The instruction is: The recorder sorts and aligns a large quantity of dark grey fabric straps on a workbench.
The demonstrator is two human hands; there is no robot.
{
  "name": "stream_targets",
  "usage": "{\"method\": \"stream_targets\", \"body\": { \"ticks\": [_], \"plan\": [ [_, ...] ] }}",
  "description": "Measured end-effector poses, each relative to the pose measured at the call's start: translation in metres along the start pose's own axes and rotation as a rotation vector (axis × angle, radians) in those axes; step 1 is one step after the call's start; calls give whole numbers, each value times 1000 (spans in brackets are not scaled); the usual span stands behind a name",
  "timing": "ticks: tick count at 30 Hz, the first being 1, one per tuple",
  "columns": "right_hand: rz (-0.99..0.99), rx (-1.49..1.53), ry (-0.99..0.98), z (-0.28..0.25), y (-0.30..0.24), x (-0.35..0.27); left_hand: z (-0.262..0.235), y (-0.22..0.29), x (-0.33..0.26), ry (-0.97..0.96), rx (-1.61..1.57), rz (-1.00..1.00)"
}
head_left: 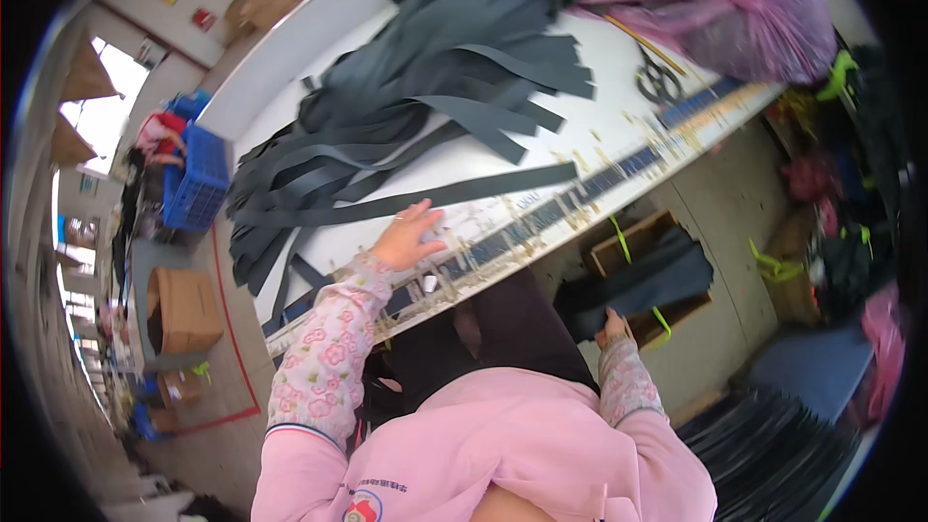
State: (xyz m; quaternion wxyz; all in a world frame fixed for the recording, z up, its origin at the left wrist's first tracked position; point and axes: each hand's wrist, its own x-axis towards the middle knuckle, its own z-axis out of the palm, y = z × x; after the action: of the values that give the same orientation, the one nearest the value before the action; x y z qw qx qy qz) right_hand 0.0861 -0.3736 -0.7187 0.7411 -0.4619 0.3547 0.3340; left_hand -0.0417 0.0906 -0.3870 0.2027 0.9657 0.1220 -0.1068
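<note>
My left hand is over the white worktable's front part, fingers spread and holding nothing. Its fingertips lie at the edge of a long dark grey fabric strip stretched along the table. Beyond that strip spreads a large heap of similar dark strips, with loose ends fanned to the right. Off the table's front edge, low on the right, my right hand is closed on the near side of a bundle of dark strips. This bundle lies over an open cardboard box; the fingers beneath it are partly hidden.
Black scissors lie at the table's right, by a yellow stick and a tied purple plastic bag. Worn tape lines the table's front edge. On the left stand a blue crate and a cardboard box.
</note>
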Motion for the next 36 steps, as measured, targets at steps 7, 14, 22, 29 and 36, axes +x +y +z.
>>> {"method": "stream_targets", "body": {
  "ticks": [7, 14, 22, 29, 36],
  "plan": [
    [-610, -1384, 87, 34, -61, 7, -2, -27, -22, 181, -238, 13],
    [-1198, -831, -433, 310, -195, -166, -37, -103, -69, 464, 58, -157],
    [-1230, -1507, -1258, 519, -26, -216, -51, -146, -73, 291, 93, -385],
    [-1757, -1561, -923, 632, 9, -198, -27, -146, -51, 395, 26, -273],
    [-1805, -1965, -667, 620, 37, -201, -8, -125, -31, 552, -368, -259]
  ]
}}
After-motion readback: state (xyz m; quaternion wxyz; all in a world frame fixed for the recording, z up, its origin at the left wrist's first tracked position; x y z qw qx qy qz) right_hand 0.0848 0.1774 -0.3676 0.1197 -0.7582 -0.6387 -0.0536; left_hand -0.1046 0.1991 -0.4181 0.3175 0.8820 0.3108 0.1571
